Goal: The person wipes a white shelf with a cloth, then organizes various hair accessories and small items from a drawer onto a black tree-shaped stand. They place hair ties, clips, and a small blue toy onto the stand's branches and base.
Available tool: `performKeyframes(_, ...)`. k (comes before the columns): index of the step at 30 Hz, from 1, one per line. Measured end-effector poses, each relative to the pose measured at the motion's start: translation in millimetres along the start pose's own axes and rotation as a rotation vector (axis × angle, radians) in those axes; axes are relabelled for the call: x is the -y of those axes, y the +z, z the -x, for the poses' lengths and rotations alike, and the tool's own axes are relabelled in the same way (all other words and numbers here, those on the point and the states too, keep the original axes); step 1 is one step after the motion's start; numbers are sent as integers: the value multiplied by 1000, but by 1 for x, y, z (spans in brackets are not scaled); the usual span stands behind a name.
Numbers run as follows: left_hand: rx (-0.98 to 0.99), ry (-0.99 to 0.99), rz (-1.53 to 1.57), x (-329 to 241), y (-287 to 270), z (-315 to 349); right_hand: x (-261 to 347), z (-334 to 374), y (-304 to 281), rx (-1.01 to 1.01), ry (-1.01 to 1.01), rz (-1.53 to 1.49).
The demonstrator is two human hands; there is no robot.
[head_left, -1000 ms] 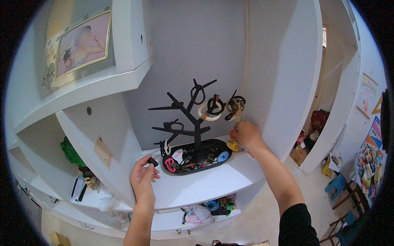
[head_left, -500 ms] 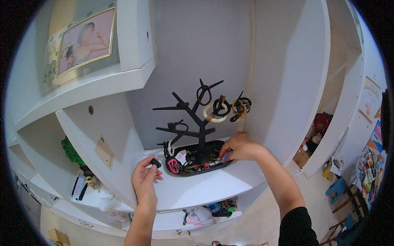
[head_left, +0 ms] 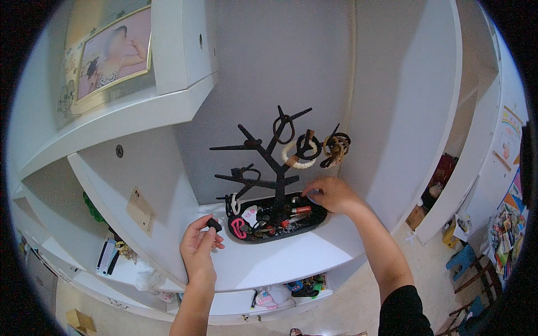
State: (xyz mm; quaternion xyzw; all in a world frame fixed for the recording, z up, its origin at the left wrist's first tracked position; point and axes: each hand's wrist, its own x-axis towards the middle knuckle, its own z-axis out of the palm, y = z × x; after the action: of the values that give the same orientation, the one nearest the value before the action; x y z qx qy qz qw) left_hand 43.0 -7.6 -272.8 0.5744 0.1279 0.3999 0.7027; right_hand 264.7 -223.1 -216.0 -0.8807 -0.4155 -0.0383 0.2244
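Observation:
A black tree-shaped jewellery stand (head_left: pixel 279 187) rises from an oval black tray (head_left: pixel 263 238) on the white shelf. Dark hair ties and a cream twisted band (head_left: pixel 298 163) hang on its branches. Small odds and ends lie in the tray, among them a pink loop (head_left: pixel 239 228) and a red-and-silver piece (head_left: pixel 301 210). My left hand (head_left: pixel 199 253), left of the tray, pinches a small black object (head_left: pixel 214 224) of unclear kind. Over the tray's right end, my right hand (head_left: pixel 338 195) has its fingers closed on a small bluish piece (head_left: pixel 315 192), mostly hidden.
White cabinet panels stand on both sides of the shelf. A framed picture (head_left: pixel 115 59) is at upper left. Below is a lower shelf holding a pale pink-and-white item (head_left: pixel 274 297) and other small things. At right are a blue stool (head_left: pixel 460 261) and a heap of books (head_left: pixel 501 238).
My right hand has risen and drawn back a little from the tray, uncovering the red-and-silver piece. My left hand keeps its pinch on the black object. The view has shifted slightly.

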Motion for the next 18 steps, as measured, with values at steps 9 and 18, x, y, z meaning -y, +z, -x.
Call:
performKeyframes(9, -9, 12, 33, -1, 4, -1, 6, 3, 18, 258, -150, 127)
performKeyframes(18, -14, 5, 12, -1, -1, 1, 10, 5, 4, 152, -46, -39)
